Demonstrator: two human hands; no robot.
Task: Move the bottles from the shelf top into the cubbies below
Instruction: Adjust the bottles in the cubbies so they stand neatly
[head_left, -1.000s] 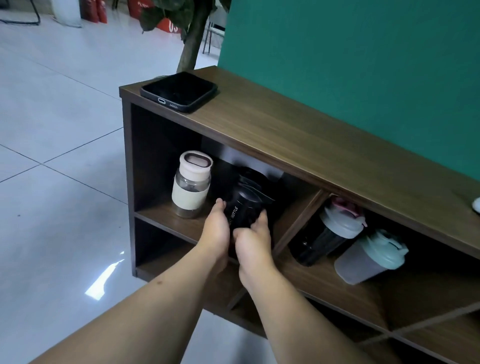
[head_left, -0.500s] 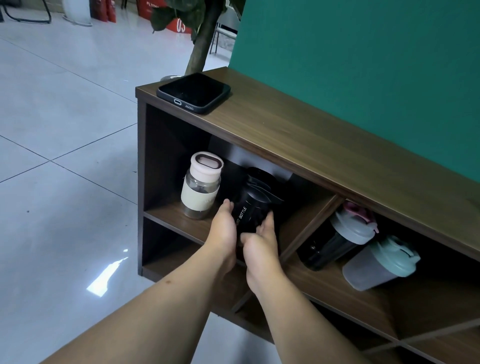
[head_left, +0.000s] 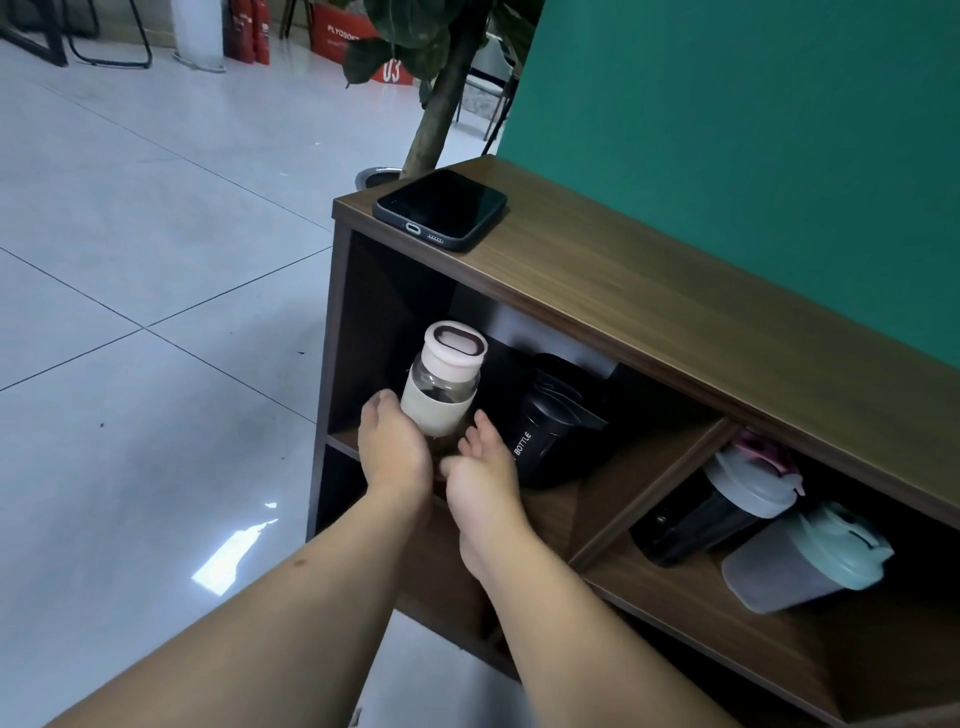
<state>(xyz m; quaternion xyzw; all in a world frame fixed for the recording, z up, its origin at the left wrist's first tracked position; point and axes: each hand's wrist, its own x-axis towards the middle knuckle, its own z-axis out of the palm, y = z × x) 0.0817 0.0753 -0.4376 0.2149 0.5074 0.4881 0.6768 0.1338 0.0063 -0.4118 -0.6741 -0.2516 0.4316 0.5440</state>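
Your left hand (head_left: 395, 457) curls its fingers against the sleeve of the cream bottle (head_left: 444, 387); whether they clamp it you cannot tell. Your right hand (head_left: 480, 475) is open, fingers spread, palm turned toward that bottle, just beside the black bottle (head_left: 550, 426). Both bottles stand in the left cubby (head_left: 597, 483). Two more lean in the right cubby (head_left: 691, 592). The shelf top (head_left: 675, 312) carries only a phone (head_left: 441, 208). The step in hand appears to be final positioning: seat the cream bottle upright, then withdraw both hands.
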